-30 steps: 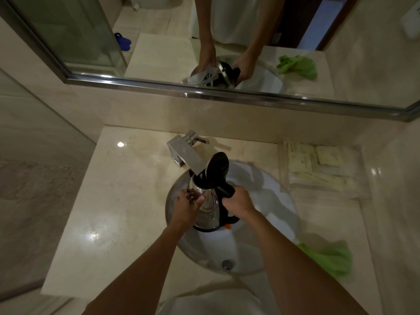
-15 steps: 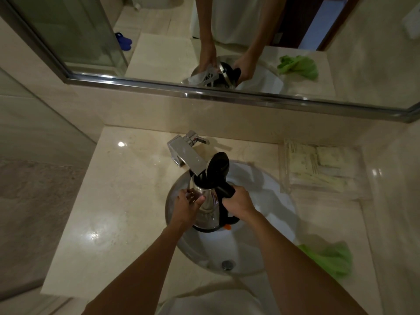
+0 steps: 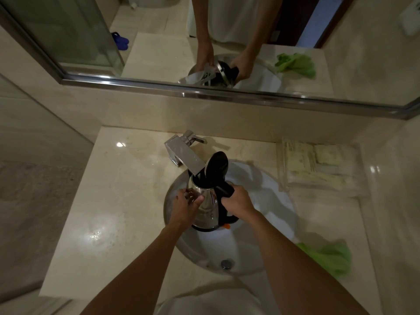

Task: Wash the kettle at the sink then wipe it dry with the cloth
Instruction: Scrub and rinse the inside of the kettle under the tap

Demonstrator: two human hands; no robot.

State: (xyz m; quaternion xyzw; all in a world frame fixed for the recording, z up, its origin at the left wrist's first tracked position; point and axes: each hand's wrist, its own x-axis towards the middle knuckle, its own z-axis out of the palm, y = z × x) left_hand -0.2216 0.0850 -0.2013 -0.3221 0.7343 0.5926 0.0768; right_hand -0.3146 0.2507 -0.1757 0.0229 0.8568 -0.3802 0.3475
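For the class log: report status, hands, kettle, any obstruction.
Right hand grips handle, left hand steadies body. Kettle over sink, lid open under faucet. Cloth unused, nothing blocking.

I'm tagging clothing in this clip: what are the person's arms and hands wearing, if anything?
Nothing shows on either arm: both forearms are bare up to the frame edge, with no sleeve in view. The left hand and right hand wear no gloves, and no watch, bracelet or ring can be made out in the dim light. The mirror likewise shows bare forearms, with a light-coloured garment on the torso behind them.
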